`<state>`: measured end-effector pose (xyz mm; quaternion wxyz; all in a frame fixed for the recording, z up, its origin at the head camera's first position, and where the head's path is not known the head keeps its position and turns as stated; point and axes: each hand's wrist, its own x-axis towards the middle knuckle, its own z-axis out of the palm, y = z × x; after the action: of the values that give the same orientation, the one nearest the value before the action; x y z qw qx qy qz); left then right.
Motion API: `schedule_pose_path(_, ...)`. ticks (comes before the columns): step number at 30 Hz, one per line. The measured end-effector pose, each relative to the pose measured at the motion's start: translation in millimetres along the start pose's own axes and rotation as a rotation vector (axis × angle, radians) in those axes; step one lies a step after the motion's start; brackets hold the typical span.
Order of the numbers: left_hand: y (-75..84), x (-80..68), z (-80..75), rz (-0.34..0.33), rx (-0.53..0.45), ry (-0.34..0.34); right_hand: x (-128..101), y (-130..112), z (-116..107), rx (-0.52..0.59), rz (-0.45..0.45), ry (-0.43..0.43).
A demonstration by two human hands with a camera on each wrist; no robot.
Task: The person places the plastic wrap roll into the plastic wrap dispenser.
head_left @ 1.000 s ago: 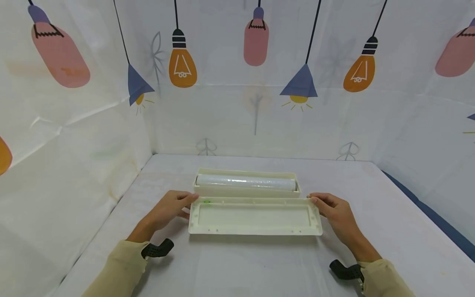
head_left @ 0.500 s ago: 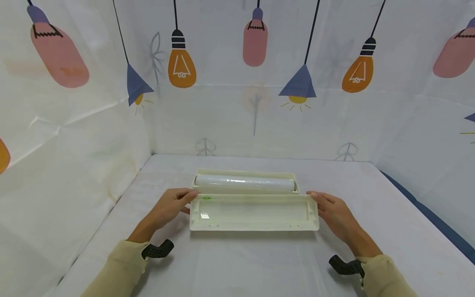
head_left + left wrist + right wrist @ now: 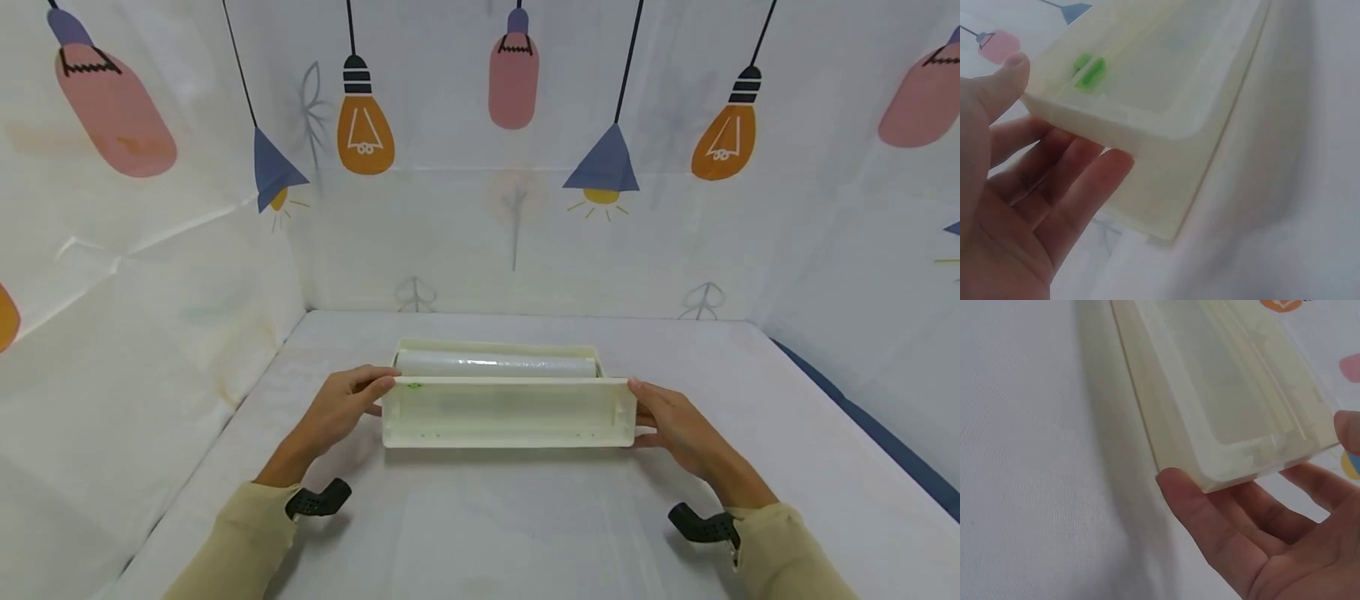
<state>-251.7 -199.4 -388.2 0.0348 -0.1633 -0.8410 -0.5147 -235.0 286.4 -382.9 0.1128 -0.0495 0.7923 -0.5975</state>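
In the head view a long cream plastic lid (image 3: 510, 414) is tilted up, its recessed inside facing me. My left hand (image 3: 341, 417) grips its left end, thumb at the top corner and fingers beneath. At the opposite end, my right hand (image 3: 678, 429) holds it with the thumb high and fingers spread along the end wall. Just behind stands a matching cream box (image 3: 495, 346) with a shiny roll of cling film (image 3: 495, 364) lying in it; the lid hides the box's front. A small green piece (image 3: 1091, 74) shows inside the lid's left corner in the left wrist view.
A white-covered table (image 3: 495, 525) carries everything. White sheeting (image 3: 450, 242) printed with lamps and bulbs rises behind it and along both sides. Black wrist mounts (image 3: 318, 498) project from the sleeves.
Both hands have moved the lid away from me, up against the box's front, tipping it more upright. Its top edge now covers the box's front wall. The box and roll have stayed put.
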Motion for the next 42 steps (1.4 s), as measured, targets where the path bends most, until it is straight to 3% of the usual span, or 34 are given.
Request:
schedule_pose_path(6, 7.5, 4.3, -0.8, -0.004, -0.118, 0.049, 2.4, -3.1, 1.7, 0.013, -0.098, 0.086)
schedule_pose_path(17, 15.2, 14.3, -0.4, -0.076, -0.163, 0.044, 2.9, -7.2, 2.3, 0.057, -0.279, 0.219)
schedule_pose_path(31, 23.9, 19.6, -7.5, -0.081, -0.076, -0.082, 4.8, -20.8, 2.1, 0.140, -0.375, 0.211)
schedule_pose_path(37, 24.6, 20.1, -11.3, -0.023, -0.082, -0.052, 9.2, -24.3, 1.2, 0.213, -0.434, 0.137)
schedule_pose_path(42, 26.5, 18.4, -12.3, 0.013, -0.094, -0.028, 10.9, -27.3, -0.6, 0.147, -0.414, 0.081)
